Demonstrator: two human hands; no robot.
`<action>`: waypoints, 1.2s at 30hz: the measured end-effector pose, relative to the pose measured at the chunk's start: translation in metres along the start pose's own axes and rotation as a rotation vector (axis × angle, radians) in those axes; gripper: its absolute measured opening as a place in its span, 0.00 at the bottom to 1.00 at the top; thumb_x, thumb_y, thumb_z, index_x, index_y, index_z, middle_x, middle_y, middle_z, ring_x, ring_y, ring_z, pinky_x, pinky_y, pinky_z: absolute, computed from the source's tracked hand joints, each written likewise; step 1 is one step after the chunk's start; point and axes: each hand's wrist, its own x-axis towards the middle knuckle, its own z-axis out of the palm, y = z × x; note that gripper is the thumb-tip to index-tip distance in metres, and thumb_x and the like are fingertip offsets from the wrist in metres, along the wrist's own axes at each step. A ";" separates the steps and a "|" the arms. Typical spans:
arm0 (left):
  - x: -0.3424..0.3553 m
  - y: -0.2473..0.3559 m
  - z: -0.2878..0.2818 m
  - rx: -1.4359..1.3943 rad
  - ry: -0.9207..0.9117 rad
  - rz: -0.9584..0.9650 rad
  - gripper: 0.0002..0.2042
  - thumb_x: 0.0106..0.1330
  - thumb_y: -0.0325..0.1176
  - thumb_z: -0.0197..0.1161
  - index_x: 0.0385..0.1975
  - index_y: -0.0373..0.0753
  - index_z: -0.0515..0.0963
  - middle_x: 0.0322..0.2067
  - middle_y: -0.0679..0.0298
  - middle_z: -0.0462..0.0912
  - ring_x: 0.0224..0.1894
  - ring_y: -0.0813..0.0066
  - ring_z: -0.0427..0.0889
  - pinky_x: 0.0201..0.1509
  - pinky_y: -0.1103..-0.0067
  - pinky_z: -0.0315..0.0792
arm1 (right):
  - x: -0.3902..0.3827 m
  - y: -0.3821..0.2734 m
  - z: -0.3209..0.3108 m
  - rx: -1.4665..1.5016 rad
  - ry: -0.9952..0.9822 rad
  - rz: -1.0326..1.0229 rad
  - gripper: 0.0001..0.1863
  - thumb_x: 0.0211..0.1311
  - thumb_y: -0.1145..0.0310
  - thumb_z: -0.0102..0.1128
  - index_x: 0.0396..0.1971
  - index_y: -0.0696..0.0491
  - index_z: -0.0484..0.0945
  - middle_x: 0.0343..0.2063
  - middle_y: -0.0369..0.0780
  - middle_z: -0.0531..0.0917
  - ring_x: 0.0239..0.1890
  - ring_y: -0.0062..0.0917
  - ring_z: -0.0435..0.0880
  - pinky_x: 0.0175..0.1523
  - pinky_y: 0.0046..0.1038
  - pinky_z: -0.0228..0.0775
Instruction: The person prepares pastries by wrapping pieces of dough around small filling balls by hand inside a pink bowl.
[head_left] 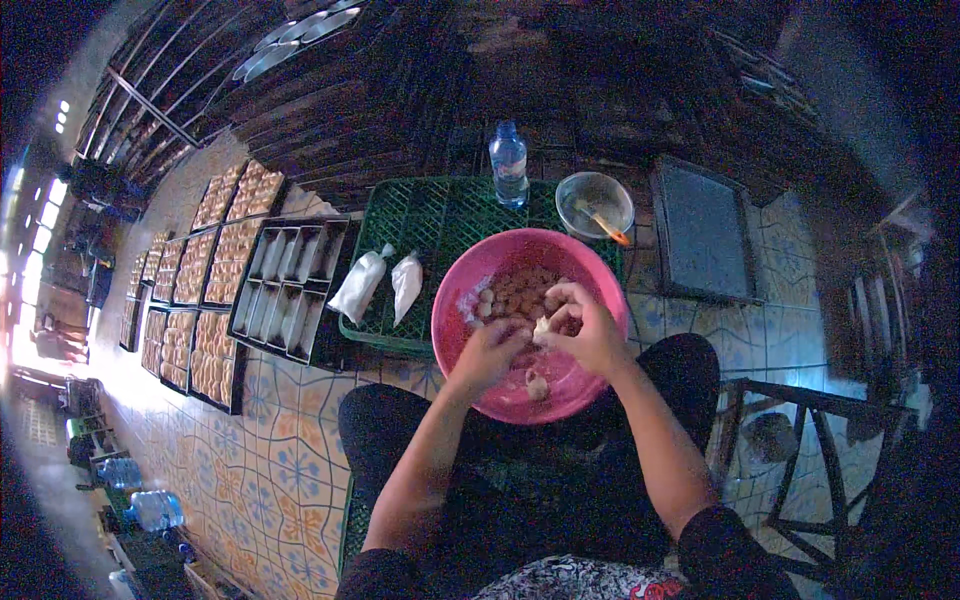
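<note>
A wide pink basin (455, 383) sits between my knees, with both my hands over it. My right hand (592, 335) pinches a small pale piece that looks like dough (541, 328) between thumb and fingers. The fingers of my left hand (488, 352) are curled in close beside that piece; what they hold, if anything, is hidden. Many small round brownish balls (518, 287) lie in the far part of the basin, partly behind my hands. White powder dusts its left wall. A separate pale lump (537, 386) lies at the near side.
A green plastic crate (425, 215) stands beyond the basin, bearing two white bags (360, 287), a water bottle (509, 165) and a bowl (580, 190) with an orange-handled utensil. Trays of buns (213, 357) and moulds (282, 283) lie left; a flat tray (705, 230) and metal frame (800, 400) are right.
</note>
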 end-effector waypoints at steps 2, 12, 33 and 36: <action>0.000 0.018 -0.008 -0.258 0.134 0.028 0.13 0.71 0.35 0.65 0.47 0.33 0.83 0.37 0.61 0.87 0.43 0.80 0.83 0.42 0.78 0.78 | -0.001 0.009 -0.005 -0.162 -0.075 -0.005 0.15 0.58 0.65 0.73 0.41 0.56 0.82 0.36 0.39 0.86 0.39 0.27 0.85 0.47 0.30 0.77; 0.009 -0.009 -0.014 -0.004 0.270 0.049 0.15 0.67 0.35 0.69 0.49 0.35 0.82 0.45 0.63 0.85 0.41 0.79 0.82 0.43 0.79 0.78 | -0.003 0.006 0.018 -0.379 -0.024 -0.210 0.14 0.55 0.71 0.73 0.42 0.55 0.84 0.40 0.44 0.86 0.45 0.36 0.86 0.52 0.34 0.76; 0.011 -0.010 -0.002 -0.368 0.195 0.010 0.16 0.73 0.42 0.63 0.47 0.35 0.84 0.39 0.65 0.88 0.41 0.78 0.83 0.48 0.78 0.77 | 0.003 0.014 -0.001 -0.231 -0.088 0.018 0.12 0.62 0.64 0.70 0.41 0.54 0.85 0.41 0.41 0.87 0.45 0.31 0.85 0.55 0.34 0.75; 0.014 -0.013 -0.007 -0.231 0.162 -0.032 0.15 0.73 0.38 0.63 0.47 0.32 0.84 0.39 0.65 0.87 0.42 0.80 0.81 0.50 0.80 0.74 | 0.002 0.019 -0.003 -0.217 -0.069 -0.059 0.13 0.61 0.63 0.71 0.43 0.53 0.86 0.41 0.41 0.88 0.48 0.31 0.84 0.59 0.36 0.72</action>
